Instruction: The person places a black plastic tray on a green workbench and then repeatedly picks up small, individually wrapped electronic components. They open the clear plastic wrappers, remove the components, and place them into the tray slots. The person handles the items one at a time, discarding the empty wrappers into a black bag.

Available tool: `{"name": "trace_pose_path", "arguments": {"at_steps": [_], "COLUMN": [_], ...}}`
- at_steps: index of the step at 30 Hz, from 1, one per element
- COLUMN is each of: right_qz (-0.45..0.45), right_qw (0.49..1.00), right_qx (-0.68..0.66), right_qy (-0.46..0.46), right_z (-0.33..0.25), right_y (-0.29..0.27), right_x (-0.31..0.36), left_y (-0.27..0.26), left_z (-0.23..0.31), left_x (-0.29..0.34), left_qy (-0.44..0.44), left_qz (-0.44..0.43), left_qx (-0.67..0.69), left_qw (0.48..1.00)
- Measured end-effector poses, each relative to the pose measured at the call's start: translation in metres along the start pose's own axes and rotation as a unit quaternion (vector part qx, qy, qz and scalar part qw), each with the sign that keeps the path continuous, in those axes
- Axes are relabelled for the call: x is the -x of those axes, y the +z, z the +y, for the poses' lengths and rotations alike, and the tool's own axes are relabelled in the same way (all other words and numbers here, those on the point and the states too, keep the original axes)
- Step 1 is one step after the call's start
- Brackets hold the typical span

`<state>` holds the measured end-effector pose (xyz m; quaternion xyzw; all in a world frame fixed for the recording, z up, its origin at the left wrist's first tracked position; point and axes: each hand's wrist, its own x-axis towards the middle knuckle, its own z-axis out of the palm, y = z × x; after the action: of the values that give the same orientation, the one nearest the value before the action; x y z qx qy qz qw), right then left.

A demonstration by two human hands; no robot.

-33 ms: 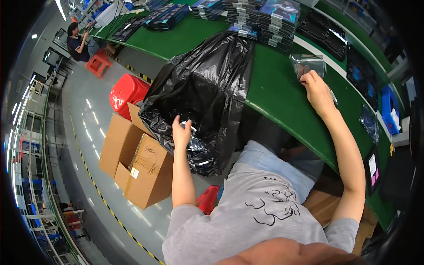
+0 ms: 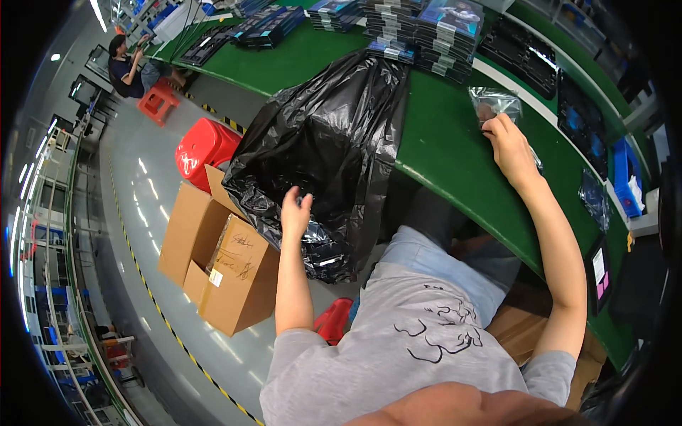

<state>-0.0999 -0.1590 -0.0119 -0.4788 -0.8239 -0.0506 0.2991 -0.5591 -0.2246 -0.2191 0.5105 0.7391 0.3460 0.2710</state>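
Note:
My right hand [image 2: 510,148] rests over the green table with its fingers pinched on the lower edge of a clear plastic bag [image 2: 503,98]. Partly hidden by that hand, a thin pale edge shows beside the wrist. On the left, my left hand [image 2: 295,213] is at the mouth of a large black plastic bag [image 2: 334,113] that hangs off the table's edge. Its thumb and fingers are apart, and I see nothing held in them. Just below this hand, crumpled shiny plastic [image 2: 323,248] shows in the black bag.
Stacks of flat boxes [image 2: 444,42] stand on the green table [image 2: 440,135], with black trays [image 2: 522,57] beyond. Cardboard boxes [image 2: 234,284] and a red stool [image 2: 202,153] stand left of the bag. Further off, a person [image 2: 128,67] sits by the table.
My left hand has shifted slightly to the right at the black bag's mouth. The clear bag's upper part has changed shape a little; my right hand stays almost in place.

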Motion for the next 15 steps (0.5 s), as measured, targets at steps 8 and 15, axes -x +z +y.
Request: {"name": "trace_pose_path", "arguments": {"at_steps": [8,15], "right_qz": [0.032,-0.187], "right_qw": [0.942,0.929], "right_qx": [-0.186,-0.085], "right_qy": [-0.277,-0.307], "right_z": [-0.143,-0.212], "right_y": [0.028,0.131], "right_x": [-0.049,-0.044], "left_y": [0.082,0.048], "left_z": [-0.021,0.034], "left_x": [0.057,0.088], "left_qy": [-0.009,-0.005], "left_qz": [-0.248,-0.307], "left_qx": [-0.088,-0.251], "left_qw": [0.965,0.918]}}
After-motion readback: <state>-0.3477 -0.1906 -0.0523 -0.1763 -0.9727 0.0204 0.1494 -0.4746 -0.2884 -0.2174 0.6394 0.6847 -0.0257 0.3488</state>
